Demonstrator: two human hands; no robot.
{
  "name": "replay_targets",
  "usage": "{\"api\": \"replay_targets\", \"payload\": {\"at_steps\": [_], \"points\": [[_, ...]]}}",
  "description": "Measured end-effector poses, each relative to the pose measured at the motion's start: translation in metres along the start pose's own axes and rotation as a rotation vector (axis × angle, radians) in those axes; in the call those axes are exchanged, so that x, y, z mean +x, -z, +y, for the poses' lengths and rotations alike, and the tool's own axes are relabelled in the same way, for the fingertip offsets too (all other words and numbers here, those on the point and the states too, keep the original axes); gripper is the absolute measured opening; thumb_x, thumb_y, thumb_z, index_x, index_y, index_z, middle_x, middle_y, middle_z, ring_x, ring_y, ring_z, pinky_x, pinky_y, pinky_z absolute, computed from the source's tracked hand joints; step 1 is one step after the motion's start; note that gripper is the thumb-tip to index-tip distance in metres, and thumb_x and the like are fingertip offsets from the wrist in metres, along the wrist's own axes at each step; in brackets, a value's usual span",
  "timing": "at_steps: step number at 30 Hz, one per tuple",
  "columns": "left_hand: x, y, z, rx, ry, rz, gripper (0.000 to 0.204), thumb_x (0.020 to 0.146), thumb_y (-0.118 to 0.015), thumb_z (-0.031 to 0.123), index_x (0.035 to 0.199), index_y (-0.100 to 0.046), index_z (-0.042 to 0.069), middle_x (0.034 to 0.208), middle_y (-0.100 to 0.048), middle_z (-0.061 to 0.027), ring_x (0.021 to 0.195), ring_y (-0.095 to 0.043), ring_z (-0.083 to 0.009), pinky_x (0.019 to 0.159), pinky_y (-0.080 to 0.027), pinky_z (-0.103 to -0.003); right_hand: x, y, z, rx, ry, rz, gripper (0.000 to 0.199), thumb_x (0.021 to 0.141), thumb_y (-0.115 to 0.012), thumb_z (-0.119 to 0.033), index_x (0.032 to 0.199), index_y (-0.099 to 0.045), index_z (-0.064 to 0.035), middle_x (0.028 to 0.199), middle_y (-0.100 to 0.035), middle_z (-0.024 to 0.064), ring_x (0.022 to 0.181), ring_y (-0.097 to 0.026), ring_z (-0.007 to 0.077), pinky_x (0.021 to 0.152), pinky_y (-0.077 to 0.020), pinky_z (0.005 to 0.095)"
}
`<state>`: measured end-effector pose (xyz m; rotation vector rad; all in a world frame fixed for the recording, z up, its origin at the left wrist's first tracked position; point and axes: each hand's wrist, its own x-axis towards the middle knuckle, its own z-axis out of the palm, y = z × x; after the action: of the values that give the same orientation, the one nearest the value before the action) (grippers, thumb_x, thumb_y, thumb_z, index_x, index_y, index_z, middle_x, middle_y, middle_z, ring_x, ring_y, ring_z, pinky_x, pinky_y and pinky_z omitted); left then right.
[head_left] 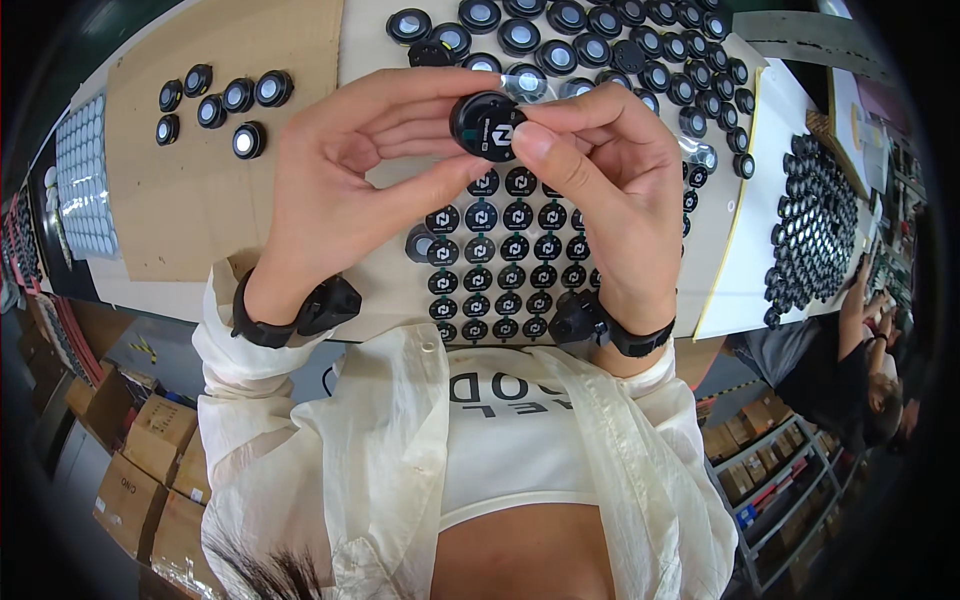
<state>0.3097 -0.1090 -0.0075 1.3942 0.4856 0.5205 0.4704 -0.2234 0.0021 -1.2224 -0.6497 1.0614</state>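
Note:
My left hand (pixel 360 170) grips a round black disc-shaped part (pixel 487 126) by its rim, between the thumb below and the fingers above. A round black label with a white mark covers its face, tilted toward me. My right hand (pixel 610 160) is closed at the disc's right edge, thumb tip pressed on the label; its fingers hide that edge. Below the hands, rows of round black labels (pixel 515 247) lie on the table, partly covered by my right hand. One loose round part (pixel 419 243) sits left of these rows.
Many round black parts with pale centres (pixel 556 57) crowd the far table. Several more stand on a cardboard sheet (pixel 190 220) at left, beside a tray of pale discs (pixel 85 180). Black parts (pixel 815 220) cover a white board at right, near another person (pixel 830 360).

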Motion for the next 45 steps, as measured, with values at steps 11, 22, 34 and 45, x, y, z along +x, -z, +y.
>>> {"api": "replay_targets", "payload": {"at_steps": [11, 22, 34, 45], "points": [[-0.0028, -0.0018, 0.0019, 0.023, 0.049, 0.024, 0.048, 0.082, -0.068, -0.016, 0.128, -0.057, -0.009, 0.116, -0.068, -0.0196, 0.102, -0.069, -0.0221, 0.09, -0.059, -0.032, 0.0027, 0.0004, 0.0008, -0.132, 0.014, 0.052, 0.011, 0.084, -0.078, -0.003, 0.095, -0.074, -0.0004, 0.063, -0.055, -0.0086, 0.054, -0.035, -0.0029, 0.049, -0.0243, 0.0162], [-0.0027, -0.0022, 0.0016, 0.02, 0.045, 0.001, 0.047, 0.083, -0.068, -0.015, 0.128, -0.058, -0.009, 0.118, -0.067, -0.0194, 0.103, -0.069, -0.023, 0.091, -0.059, -0.033, 0.0036, 0.0017, 0.002, -0.158, -0.002, 0.055, 0.013, 0.084, -0.079, -0.005, 0.095, -0.075, -0.0011, 0.061, -0.053, -0.0098, 0.052, -0.033, -0.0031, 0.048, -0.0224, 0.0166], [-0.0033, -0.0042, 0.0041, 0.112, 0.046, 0.01, 0.045, 0.084, -0.066, -0.014, 0.128, -0.059, -0.008, 0.123, -0.065, -0.0191, 0.103, -0.069, -0.0225, 0.09, -0.059, -0.033, 0.0039, 0.0005, 0.0018, -0.185, 0.0, 0.073, 0.013, 0.083, -0.079, -0.006, 0.095, -0.076, -0.0012, 0.061, -0.055, -0.0091, 0.052, -0.035, -0.0032, 0.047, -0.0231, 0.0166], [-0.0051, -0.0053, 0.0052, 0.402, -0.007, 0.018, 0.047, 0.083, -0.07, -0.009, 0.128, -0.064, 0.002, 0.112, -0.071, -0.0144, 0.097, -0.07, -0.0167, 0.085, -0.058, -0.027, 0.0054, 0.0054, 0.0051, -0.252, -0.019, 0.075, 0.011, 0.083, -0.08, -0.006, 0.092, -0.077, -0.0006, 0.059, -0.053, -0.0096, 0.051, -0.035, -0.0036, 0.046, -0.0221, 0.0165]]}}
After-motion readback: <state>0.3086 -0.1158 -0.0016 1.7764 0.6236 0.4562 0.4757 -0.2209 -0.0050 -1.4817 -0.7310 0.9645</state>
